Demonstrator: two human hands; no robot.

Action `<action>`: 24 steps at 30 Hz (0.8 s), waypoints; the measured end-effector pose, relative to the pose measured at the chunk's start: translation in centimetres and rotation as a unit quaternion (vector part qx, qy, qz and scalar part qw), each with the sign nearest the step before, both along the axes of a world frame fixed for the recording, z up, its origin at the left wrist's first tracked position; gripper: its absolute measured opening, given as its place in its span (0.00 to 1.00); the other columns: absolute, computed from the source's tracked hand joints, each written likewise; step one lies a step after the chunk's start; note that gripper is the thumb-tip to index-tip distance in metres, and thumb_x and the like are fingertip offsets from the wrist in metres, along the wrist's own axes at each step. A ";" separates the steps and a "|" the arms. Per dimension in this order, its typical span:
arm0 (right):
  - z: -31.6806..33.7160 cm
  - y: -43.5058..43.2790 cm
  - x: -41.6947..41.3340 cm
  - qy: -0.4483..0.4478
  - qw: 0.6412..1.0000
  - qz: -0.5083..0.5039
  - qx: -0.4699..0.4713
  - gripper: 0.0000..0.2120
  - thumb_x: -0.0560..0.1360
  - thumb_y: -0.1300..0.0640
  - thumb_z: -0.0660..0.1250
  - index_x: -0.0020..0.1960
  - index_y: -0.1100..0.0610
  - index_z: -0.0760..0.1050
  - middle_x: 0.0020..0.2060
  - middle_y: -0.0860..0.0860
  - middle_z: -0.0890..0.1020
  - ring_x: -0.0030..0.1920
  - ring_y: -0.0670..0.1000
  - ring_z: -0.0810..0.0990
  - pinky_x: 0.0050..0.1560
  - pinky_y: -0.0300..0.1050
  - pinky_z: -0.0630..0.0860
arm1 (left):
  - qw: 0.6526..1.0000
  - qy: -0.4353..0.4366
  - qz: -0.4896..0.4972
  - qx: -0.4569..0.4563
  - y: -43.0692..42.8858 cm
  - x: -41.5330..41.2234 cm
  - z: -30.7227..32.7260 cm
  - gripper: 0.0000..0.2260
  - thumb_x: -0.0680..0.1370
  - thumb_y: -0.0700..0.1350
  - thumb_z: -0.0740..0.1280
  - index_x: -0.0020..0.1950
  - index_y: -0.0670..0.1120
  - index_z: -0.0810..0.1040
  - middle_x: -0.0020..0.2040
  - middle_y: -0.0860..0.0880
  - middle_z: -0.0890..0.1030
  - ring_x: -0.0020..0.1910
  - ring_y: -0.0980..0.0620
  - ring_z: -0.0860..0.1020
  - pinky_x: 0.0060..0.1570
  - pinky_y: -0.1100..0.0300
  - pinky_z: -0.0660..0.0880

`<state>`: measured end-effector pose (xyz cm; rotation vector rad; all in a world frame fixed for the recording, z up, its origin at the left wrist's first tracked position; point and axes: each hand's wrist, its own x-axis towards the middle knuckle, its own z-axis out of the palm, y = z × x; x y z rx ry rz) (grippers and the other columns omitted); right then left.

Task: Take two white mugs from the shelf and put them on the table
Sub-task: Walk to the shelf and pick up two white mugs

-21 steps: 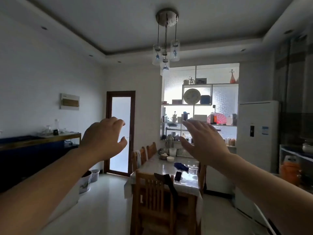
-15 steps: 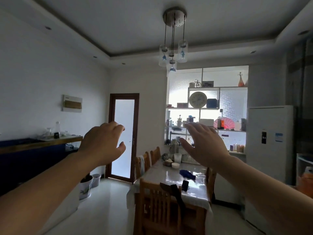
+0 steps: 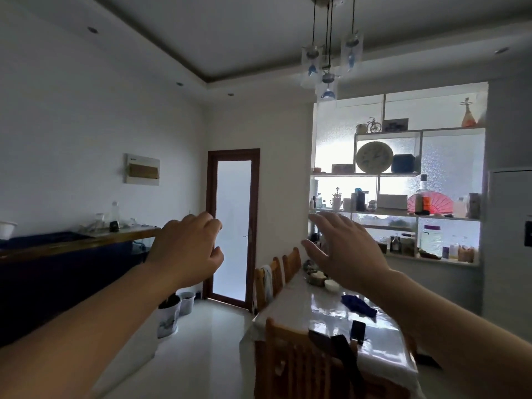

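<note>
On backlit shelf point(image 3: 397, 216), mugs indistinct; right hand point(image 3: 342, 251) covers corner.

Two bare hands, three wooden chairs at one table point(image 3: 319, 306), two white pots on the floor.

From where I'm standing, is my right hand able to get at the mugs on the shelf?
Probably not yet. The right hand is empty and raised, but the shelf stands at the far end of the table, well beyond it.
</note>
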<state>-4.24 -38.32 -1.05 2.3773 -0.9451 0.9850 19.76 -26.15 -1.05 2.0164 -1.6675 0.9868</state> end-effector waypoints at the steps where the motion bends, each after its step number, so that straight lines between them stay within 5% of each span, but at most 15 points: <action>1: -0.2 -1.7 0.9 -0.003 1.000 0.005 0.000 0.28 0.75 0.39 0.54 0.70 0.51 0.59 0.70 0.51 0.68 0.68 0.53 0.67 0.67 0.53 0.64 | 1.000 -0.004 0.004 0.000 -1.5 0.8 -0.2 0.19 0.74 0.53 0.60 0.63 0.50 0.70 0.62 0.52 0.75 0.57 0.53 0.74 0.54 0.54 0.72; 24: -0.3 -39.4 23.6 0.002 0.999 0.032 -0.029 0.27 0.74 0.36 0.52 0.68 0.50 0.64 0.68 0.50 0.71 0.67 0.53 0.68 0.67 0.52 0.64 | 0.998 -0.012 0.059 -0.028 -36.7 23.2 -1.6 0.19 0.73 0.54 0.57 0.62 0.49 0.71 0.58 0.52 0.78 0.54 0.51 0.76 0.49 0.53 0.73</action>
